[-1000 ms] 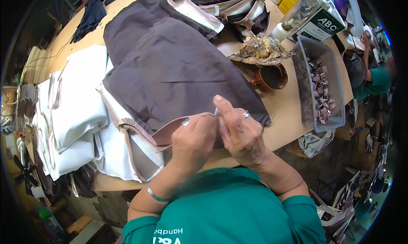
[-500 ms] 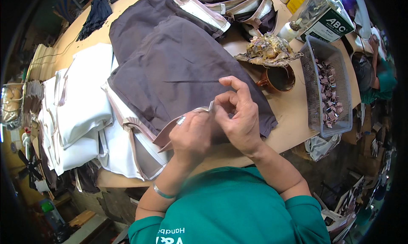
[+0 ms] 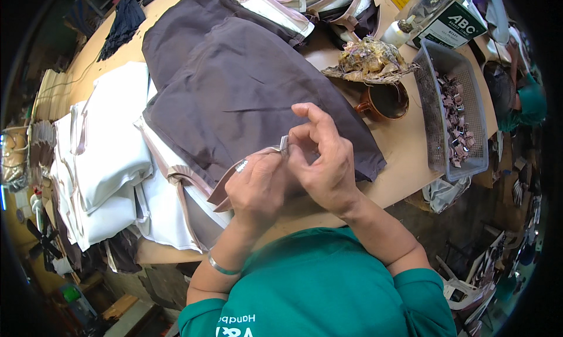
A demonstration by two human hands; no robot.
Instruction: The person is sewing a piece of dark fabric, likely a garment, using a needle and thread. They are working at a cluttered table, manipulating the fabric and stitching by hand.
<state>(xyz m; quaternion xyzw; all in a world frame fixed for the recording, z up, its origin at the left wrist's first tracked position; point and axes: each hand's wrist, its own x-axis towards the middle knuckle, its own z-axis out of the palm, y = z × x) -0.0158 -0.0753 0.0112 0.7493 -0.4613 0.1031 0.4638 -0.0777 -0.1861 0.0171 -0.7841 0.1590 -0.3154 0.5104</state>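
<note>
Left hand (image 3: 256,181) pinches a pinkish-tan, leather-like strip (image 3: 224,189) at the near edge of the dark brown fabric piece (image 3: 234,90). Right hand (image 3: 322,161) has curled fingers beside a small, pale, upright tab (image 3: 284,143); whether it grips cannot be told. White folded pieces (image 3: 114,137) lie left. A crusted yellowish mass (image 3: 375,61) overhangs the brown glossy mug (image 3: 390,102), near a translucent grey plastic basket (image 3: 427,102). The strip curves, its right part hidden by fingers.
</note>
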